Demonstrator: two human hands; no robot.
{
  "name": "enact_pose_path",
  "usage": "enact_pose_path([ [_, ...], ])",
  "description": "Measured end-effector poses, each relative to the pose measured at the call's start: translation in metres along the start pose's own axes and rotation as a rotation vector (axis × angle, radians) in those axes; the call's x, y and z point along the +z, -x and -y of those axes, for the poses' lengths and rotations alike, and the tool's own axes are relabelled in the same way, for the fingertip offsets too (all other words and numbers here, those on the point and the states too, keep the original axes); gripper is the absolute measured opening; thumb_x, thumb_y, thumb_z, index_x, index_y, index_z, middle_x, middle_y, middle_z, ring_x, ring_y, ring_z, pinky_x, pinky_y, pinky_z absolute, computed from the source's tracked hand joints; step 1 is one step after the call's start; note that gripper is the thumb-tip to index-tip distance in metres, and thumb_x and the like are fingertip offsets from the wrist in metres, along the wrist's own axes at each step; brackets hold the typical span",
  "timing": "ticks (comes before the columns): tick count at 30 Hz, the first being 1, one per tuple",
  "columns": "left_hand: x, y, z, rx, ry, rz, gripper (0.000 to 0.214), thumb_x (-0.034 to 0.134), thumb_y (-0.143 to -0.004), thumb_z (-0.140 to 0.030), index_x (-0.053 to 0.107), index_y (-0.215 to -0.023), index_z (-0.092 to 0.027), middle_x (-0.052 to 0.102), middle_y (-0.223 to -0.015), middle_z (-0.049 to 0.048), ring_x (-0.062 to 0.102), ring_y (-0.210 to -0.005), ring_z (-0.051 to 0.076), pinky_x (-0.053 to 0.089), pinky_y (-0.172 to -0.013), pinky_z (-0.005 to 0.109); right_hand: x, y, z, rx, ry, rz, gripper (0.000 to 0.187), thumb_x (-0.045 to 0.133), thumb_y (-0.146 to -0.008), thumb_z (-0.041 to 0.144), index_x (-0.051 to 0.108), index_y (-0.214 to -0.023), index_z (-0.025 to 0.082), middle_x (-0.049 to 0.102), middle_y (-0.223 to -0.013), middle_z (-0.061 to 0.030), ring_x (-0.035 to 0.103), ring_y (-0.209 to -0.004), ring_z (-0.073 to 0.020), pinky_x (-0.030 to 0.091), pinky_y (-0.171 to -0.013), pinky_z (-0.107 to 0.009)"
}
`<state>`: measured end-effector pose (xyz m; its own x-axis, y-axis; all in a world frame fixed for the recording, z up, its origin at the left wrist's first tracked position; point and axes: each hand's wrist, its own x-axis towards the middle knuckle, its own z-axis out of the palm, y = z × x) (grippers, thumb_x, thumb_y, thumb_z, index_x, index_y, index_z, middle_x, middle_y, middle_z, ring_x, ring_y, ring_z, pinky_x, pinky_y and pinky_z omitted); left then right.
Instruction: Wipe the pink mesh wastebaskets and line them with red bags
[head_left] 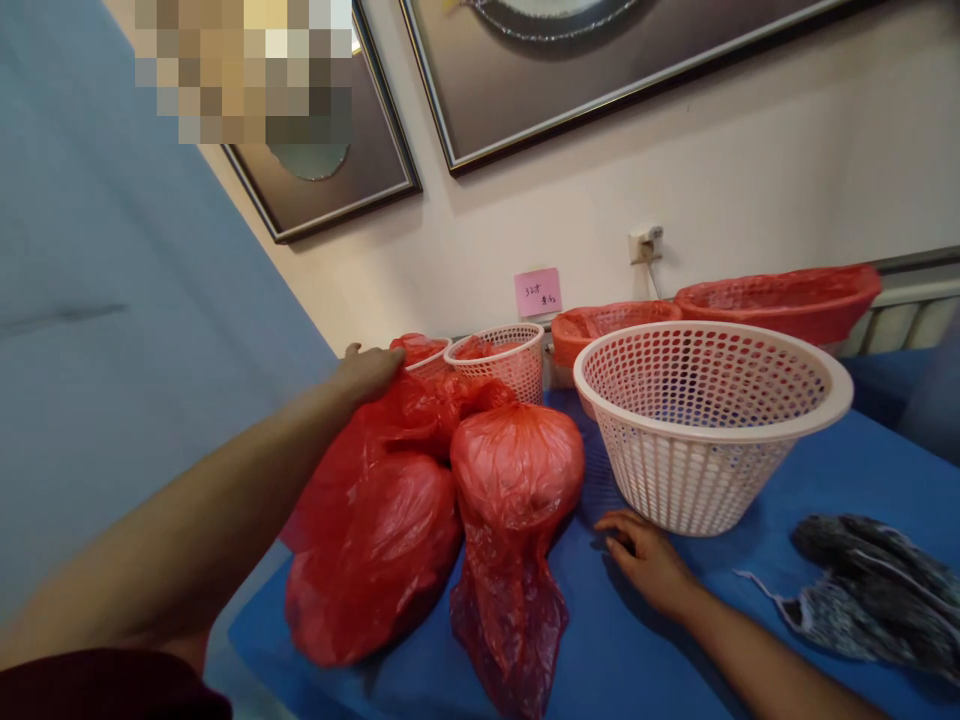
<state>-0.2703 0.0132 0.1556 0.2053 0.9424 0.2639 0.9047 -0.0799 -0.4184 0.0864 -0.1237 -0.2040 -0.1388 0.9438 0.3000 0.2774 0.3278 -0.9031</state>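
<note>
My left hand (pixel 371 372) reaches to the far left of the blue table. It looks open, its fingertips beside red plastic in a small white basket (pixel 439 358); some fingers are hidden. Just below it lies a large filled red plastic bag (pixel 375 550), its contents hidden. A second filled red plastic bag (pixel 517 465) sits to the right, its loose end trailing toward me. Low over the table, between that bag and a big white perforated basket (pixel 697 460), is my right hand (pixel 649 560). Its fingers are loosely bent and apart, with nothing in them.
Another white basket (pixel 525 370) with red plastic inside stands at the back. Two red-lined baskets, one mid-back (pixel 570 335) and one far right (pixel 795 305), line the wall. A dark patterned cloth item (pixel 877 590) lies front right. A pink note (pixel 538 292) and socket (pixel 645 246) are on the wall.
</note>
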Motion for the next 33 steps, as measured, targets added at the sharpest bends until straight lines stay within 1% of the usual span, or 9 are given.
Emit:
enact_pose_path([
  [3,-0.022,-0.002,-0.003,0.015,-0.097,-0.03,0.028,0.044,-0.09,-0.015,0.066,-0.108,-0.017,0.074,-0.102,0.0161,0.066,-0.098,0.032,0.035,-0.102,0.054,0.0,0.001,0.001,0.02,0.015,0.035,0.029,0.05,-0.082,0.025,0.073,-0.099,0.022,0.071,-0.105,-0.0065,0.066,-0.095,-0.0222,0.052,-0.09,-0.037],
  [10,-0.069,0.008,-0.013,-0.014,-0.049,-0.301,0.029,0.043,-0.093,-0.02,0.065,-0.111,-0.018,0.073,-0.104,0.0143,0.066,-0.095,0.03,0.047,-0.088,0.041,-0.001,0.001,0.003,0.036,0.017,0.109,0.029,0.05,-0.083,0.024,0.073,-0.101,0.022,0.071,-0.104,-0.0063,0.067,-0.095,-0.0221,0.051,-0.09,-0.036],
  [13,-0.085,0.017,-0.019,-0.057,0.033,-0.452,0.028,0.043,-0.096,-0.024,0.065,-0.111,-0.017,0.07,-0.11,0.0141,0.063,-0.101,0.029,0.048,-0.088,0.039,-0.001,0.002,0.005,0.041,0.011,0.113,0.03,0.049,-0.083,0.025,0.073,-0.101,0.022,0.072,-0.104,-0.0065,0.067,-0.094,-0.022,0.052,-0.088,-0.036],
  [18,-0.104,0.032,-0.025,-0.127,0.195,-0.683,0.03,0.041,-0.102,-0.025,0.06,-0.119,-0.009,0.062,-0.119,0.0102,0.056,-0.116,0.025,0.042,-0.102,0.039,-0.001,0.003,0.007,0.013,-0.015,0.095,0.029,0.05,-0.083,0.025,0.073,-0.1,0.022,0.073,-0.1,-0.0057,0.067,-0.086,-0.0216,0.053,-0.082,-0.036],
  [22,-0.109,0.034,-0.031,-0.289,0.532,-0.871,0.025,0.047,-0.1,-0.019,0.055,-0.121,-0.006,0.062,-0.111,0.0046,0.057,-0.109,0.019,0.038,-0.106,0.038,-0.001,0.003,0.008,0.008,-0.025,0.08,0.027,0.051,-0.083,0.026,0.073,-0.099,0.023,0.074,-0.098,-0.0049,0.068,-0.084,-0.0214,0.053,-0.08,-0.035],
  [25,-0.098,0.033,-0.052,-0.436,1.039,-0.98,0.014,0.053,-0.095,-0.013,0.055,-0.107,-0.007,0.063,-0.101,0.0022,0.055,-0.1,0.015,0.04,-0.102,0.032,-0.001,0.003,0.012,0.0,-0.045,0.076,0.025,0.052,-0.085,0.028,0.073,-0.099,0.023,0.074,-0.098,-0.0052,0.068,-0.084,-0.0217,0.054,-0.08,-0.035],
  [27,-0.079,0.038,-0.078,-0.484,1.288,-0.958,0.007,0.054,-0.092,-0.014,0.054,-0.098,-0.01,0.062,-0.092,0.0011,0.056,-0.088,0.013,0.047,-0.091,0.03,-0.002,0.002,0.016,-0.014,-0.067,0.075,0.025,0.053,-0.087,0.031,0.072,-0.099,0.022,0.074,-0.097,-0.0057,0.068,-0.084,-0.0217,0.054,-0.079,-0.035],
  [32,-0.009,0.081,-0.162,-0.433,1.669,-0.699,0.016,0.064,-0.076,-0.029,0.054,-0.081,-0.018,0.061,-0.07,-0.0018,0.059,-0.061,0.012,0.051,-0.062,0.026,-0.008,0.004,0.032,-0.024,-0.208,0.046,0.031,0.059,-0.09,0.041,0.07,-0.109,0.02,0.073,-0.1,-0.0084,0.067,-0.084,-0.0212,0.053,-0.08,-0.037],
  [33,0.004,0.093,-0.176,-0.431,1.857,-0.592,0.021,0.069,-0.07,-0.031,0.054,-0.078,-0.018,0.061,-0.067,-0.0024,0.058,-0.058,0.012,0.05,-0.059,0.026,-0.009,0.006,0.037,-0.021,-0.29,0.031,0.036,0.063,-0.088,0.044,0.067,-0.115,0.021,0.072,-0.106,-0.0095,0.067,-0.087,-0.0214,0.053,-0.082,-0.038],
])
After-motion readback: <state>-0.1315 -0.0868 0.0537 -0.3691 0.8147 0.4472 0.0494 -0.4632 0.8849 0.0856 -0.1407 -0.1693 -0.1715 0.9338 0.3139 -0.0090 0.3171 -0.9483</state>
